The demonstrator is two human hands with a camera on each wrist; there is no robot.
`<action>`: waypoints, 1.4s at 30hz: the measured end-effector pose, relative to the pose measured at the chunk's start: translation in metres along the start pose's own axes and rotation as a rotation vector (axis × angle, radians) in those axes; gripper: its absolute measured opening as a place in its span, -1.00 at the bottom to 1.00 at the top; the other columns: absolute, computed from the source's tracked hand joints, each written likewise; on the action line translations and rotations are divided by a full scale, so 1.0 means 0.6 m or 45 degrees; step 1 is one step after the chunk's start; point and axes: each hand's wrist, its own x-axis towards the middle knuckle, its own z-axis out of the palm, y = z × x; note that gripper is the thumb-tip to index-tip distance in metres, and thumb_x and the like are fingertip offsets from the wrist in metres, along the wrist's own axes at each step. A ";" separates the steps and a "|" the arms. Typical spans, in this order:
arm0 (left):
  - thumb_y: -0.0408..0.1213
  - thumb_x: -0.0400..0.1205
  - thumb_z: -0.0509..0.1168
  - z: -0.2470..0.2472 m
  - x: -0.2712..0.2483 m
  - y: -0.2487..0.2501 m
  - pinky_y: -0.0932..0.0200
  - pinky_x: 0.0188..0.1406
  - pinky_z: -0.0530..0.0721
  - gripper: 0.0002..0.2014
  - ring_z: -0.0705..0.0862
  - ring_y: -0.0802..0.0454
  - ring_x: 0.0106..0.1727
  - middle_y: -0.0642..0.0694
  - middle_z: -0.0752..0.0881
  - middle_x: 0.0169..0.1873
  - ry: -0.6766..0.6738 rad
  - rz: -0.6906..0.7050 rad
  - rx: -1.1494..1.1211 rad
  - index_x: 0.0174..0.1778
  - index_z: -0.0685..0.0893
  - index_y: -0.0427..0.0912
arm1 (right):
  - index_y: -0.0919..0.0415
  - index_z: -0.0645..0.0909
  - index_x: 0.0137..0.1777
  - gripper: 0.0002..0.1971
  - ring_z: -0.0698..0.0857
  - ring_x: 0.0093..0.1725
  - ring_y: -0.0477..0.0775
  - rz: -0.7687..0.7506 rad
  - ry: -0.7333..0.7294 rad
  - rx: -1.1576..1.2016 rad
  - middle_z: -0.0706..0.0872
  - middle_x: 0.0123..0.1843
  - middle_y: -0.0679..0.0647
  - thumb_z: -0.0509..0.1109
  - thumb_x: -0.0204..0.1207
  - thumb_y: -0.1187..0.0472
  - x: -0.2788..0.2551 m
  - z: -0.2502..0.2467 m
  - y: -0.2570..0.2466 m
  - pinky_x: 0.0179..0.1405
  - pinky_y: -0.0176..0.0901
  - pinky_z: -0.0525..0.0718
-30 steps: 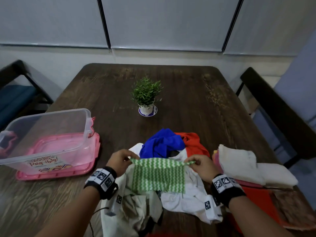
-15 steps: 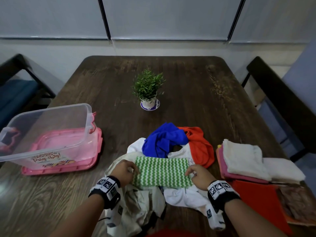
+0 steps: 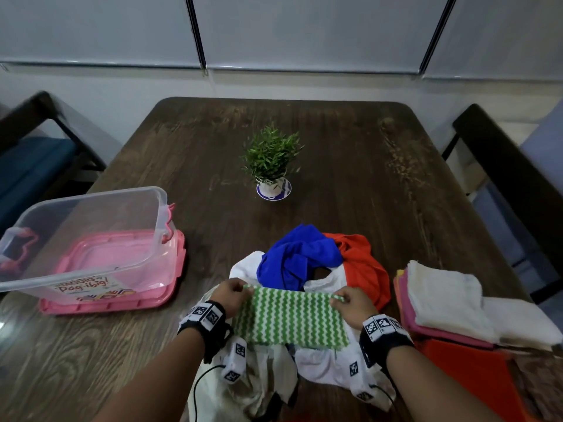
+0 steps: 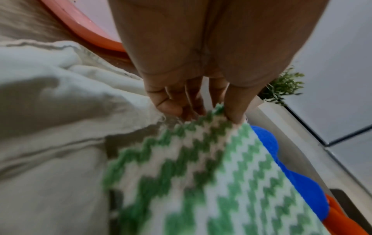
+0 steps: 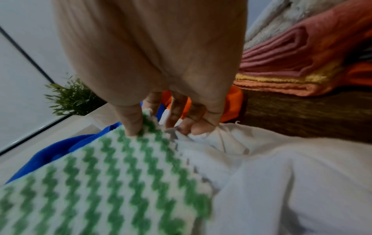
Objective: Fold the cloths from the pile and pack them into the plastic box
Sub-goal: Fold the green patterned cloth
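Observation:
A green-and-white zigzag cloth (image 3: 289,318) lies stretched over the pile of white cloths (image 3: 329,360) at the table's near edge. My left hand (image 3: 234,295) pinches its far left corner (image 4: 219,111), thumb on top. My right hand (image 3: 350,301) pinches the far right corner (image 5: 147,120) the same way. Behind it lie a crumpled blue cloth (image 3: 298,257) and an orange cloth (image 3: 362,263). The clear plastic box (image 3: 85,236) stands on its pink lid (image 3: 122,296) at the left.
A stack of folded cloths (image 3: 441,303), white over pink, sits at the right on an orange sheet (image 3: 469,373). A small potted plant (image 3: 271,166) stands mid-table. Dark chairs flank the wooden table (image 3: 350,166) on both sides.
Both hands lowered the zigzag cloth from hanging in the air onto the white pile, then drew its far edge away from me so it lies flatter and wider.

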 end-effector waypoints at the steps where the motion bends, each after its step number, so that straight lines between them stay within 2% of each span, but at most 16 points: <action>1: 0.03 0.47 0.44 0.000 0.014 -0.017 0.04 -0.13 0.73 -0.73 0.67 -0.01 -0.26 -0.04 0.74 -0.30 0.045 -0.021 -0.106 -0.18 0.72 -0.11 | 0.20 0.68 -0.05 -0.90 0.69 -0.14 0.07 0.042 0.017 0.054 0.73 -0.15 0.11 0.47 0.61 0.17 0.000 -0.003 0.003 -0.30 -0.36 0.51; 4: 0.20 0.30 0.39 0.012 0.066 -0.081 -0.19 0.04 0.74 -0.65 0.74 -0.09 -0.21 -0.04 0.80 -0.31 0.082 -0.064 -0.291 -0.20 0.72 0.02 | 0.19 0.67 0.15 -0.75 0.73 0.05 0.10 0.118 0.034 0.198 0.78 0.04 0.11 0.39 0.66 0.02 0.002 -0.014 0.012 0.02 -0.07 0.65; 7: -0.03 0.53 0.42 0.011 0.034 -0.044 -0.14 -0.06 0.68 -0.83 0.67 -0.11 -0.18 -0.08 0.75 -0.31 0.078 -0.008 -0.470 -0.22 0.65 -0.04 | 0.10 0.65 0.12 -0.83 0.75 0.08 0.07 0.120 0.034 0.362 0.78 0.06 0.06 0.32 0.70 0.04 -0.003 -0.019 0.003 0.23 0.14 0.68; 11: -0.25 0.72 0.27 -0.004 -0.010 0.032 0.10 -0.37 0.68 -0.90 0.66 0.00 -0.29 -0.07 0.71 -0.26 0.085 0.065 -0.749 -0.08 0.53 -0.15 | 0.12 0.63 0.10 -0.91 0.79 0.03 0.11 0.049 0.163 0.709 0.81 0.03 0.14 0.35 0.70 0.14 -0.014 -0.041 -0.043 0.06 0.07 0.74; 14: -0.23 0.72 0.25 -0.023 -0.018 0.069 0.06 -0.37 0.67 -0.92 0.65 -0.02 -0.22 -0.09 0.70 -0.19 0.109 0.190 -0.826 -0.04 0.55 -0.16 | 0.25 0.59 0.16 -0.88 0.78 -0.06 0.06 -0.032 0.249 0.930 0.81 -0.03 0.13 0.35 0.69 0.25 -0.022 -0.066 -0.084 -0.18 -0.19 0.72; 17: -0.25 0.70 0.29 -0.037 -0.020 0.090 0.06 -0.28 0.63 -0.93 0.63 -0.04 -0.16 -0.11 0.70 -0.16 0.163 0.256 -0.833 -0.04 0.57 -0.16 | 0.22 0.58 0.20 -0.84 0.81 -0.03 0.08 -0.077 0.204 0.995 0.83 0.00 0.15 0.37 0.68 0.23 -0.029 -0.082 -0.114 -0.15 -0.11 0.74; 20: -0.27 0.70 0.29 -0.041 -0.032 0.111 0.06 -0.41 0.67 -0.93 0.63 -0.03 -0.25 -0.12 0.68 -0.17 0.118 0.266 -0.817 -0.04 0.54 -0.17 | 0.20 0.59 0.20 -0.82 0.83 -0.01 0.09 -0.072 0.181 0.955 0.83 0.02 0.15 0.42 0.64 0.22 -0.029 -0.081 -0.126 -0.14 -0.09 0.76; 22: -0.29 0.69 0.30 -0.036 -0.043 0.120 0.04 -0.45 0.70 -0.91 0.64 -0.04 -0.29 -0.16 0.65 -0.18 0.081 0.324 -0.779 -0.09 0.52 -0.17 | 0.17 0.61 0.16 -0.83 0.83 0.06 0.17 -0.072 0.184 0.921 0.84 0.04 0.16 0.46 0.62 0.22 -0.030 -0.070 -0.133 -0.01 0.12 0.79; 24: -0.26 0.66 0.36 -0.024 -0.060 0.133 -0.05 -0.42 0.75 -0.88 0.66 -0.06 -0.32 -0.16 0.66 -0.20 0.081 0.434 -0.663 -0.12 0.54 -0.16 | 0.16 0.63 0.11 -0.86 0.83 0.06 0.23 -0.090 0.178 0.897 0.84 0.04 0.19 0.48 0.60 0.23 -0.036 -0.051 -0.142 0.07 0.24 0.79; 28: -0.25 0.60 0.43 0.023 -0.097 0.163 -0.08 -0.37 0.78 -0.89 0.68 -0.03 -0.39 -0.03 0.69 -0.31 0.071 0.599 -0.433 -0.15 0.61 -0.11 | 0.17 0.64 0.02 -0.95 0.82 -0.08 0.19 -0.152 0.104 0.866 0.83 -0.03 0.18 0.45 0.62 0.28 -0.066 -0.009 -0.190 -0.12 0.14 0.79; 30: -0.23 0.58 0.44 0.040 -0.102 0.172 -0.07 -0.27 0.79 -0.90 0.74 -0.03 -0.33 0.05 0.73 -0.28 0.103 0.673 -0.355 -0.17 0.63 -0.01 | 0.18 0.67 0.04 -0.95 0.82 -0.02 0.18 -0.188 0.093 0.849 0.83 -0.03 0.13 0.41 0.65 0.30 -0.075 0.003 -0.206 -0.03 0.18 0.80; 33: -0.26 0.60 0.42 0.043 -0.105 0.174 0.13 -0.12 0.75 -0.87 0.74 0.20 -0.24 0.11 0.77 -0.22 0.111 0.711 -0.369 -0.14 0.68 0.11 | 0.16 0.70 0.09 -0.92 0.82 0.07 0.16 -0.202 0.111 0.853 0.84 0.00 0.12 0.40 0.65 0.26 -0.083 0.004 -0.211 0.15 0.17 0.77; 35: -0.36 0.65 0.33 0.040 -0.106 0.172 0.22 0.04 0.69 -0.77 0.74 0.29 -0.08 0.13 0.80 -0.10 0.004 0.766 -0.357 -0.04 0.70 0.15 | 0.14 0.71 0.14 -0.86 0.81 0.13 0.11 -0.211 0.060 0.895 0.85 0.06 0.11 0.46 0.62 0.25 -0.091 0.001 -0.209 0.19 0.07 0.75; 37: -0.43 0.66 0.21 0.037 -0.104 0.171 0.14 0.18 0.67 -0.69 0.75 0.20 0.09 0.07 0.80 0.01 -0.144 0.774 -0.403 0.08 0.70 0.10 | 0.14 0.69 0.18 -0.75 0.80 0.14 0.02 -0.232 0.012 0.884 0.85 0.07 0.09 0.54 0.53 0.33 -0.100 -0.002 -0.207 0.16 -0.09 0.75; 39: -0.55 0.68 0.12 0.035 -0.101 0.169 0.06 0.11 0.70 -0.63 0.76 0.13 0.04 -0.02 0.80 0.00 -0.215 0.709 -0.556 0.11 0.68 -0.01 | 0.14 0.67 0.16 -0.69 0.81 0.09 -0.01 -0.228 0.041 0.813 0.84 0.03 0.07 0.55 0.48 0.43 -0.102 -0.006 -0.201 0.07 -0.16 0.75; 42: -0.64 0.62 0.16 0.014 -0.088 0.163 0.24 -0.02 0.61 -0.61 0.70 0.16 -0.04 -0.06 0.73 0.03 -0.033 0.771 -0.503 0.13 0.63 -0.06 | 0.05 0.61 0.17 -0.64 0.81 0.09 0.12 -0.146 0.086 0.771 0.82 0.09 0.15 0.46 0.52 0.48 -0.105 -0.016 -0.193 0.06 0.00 0.77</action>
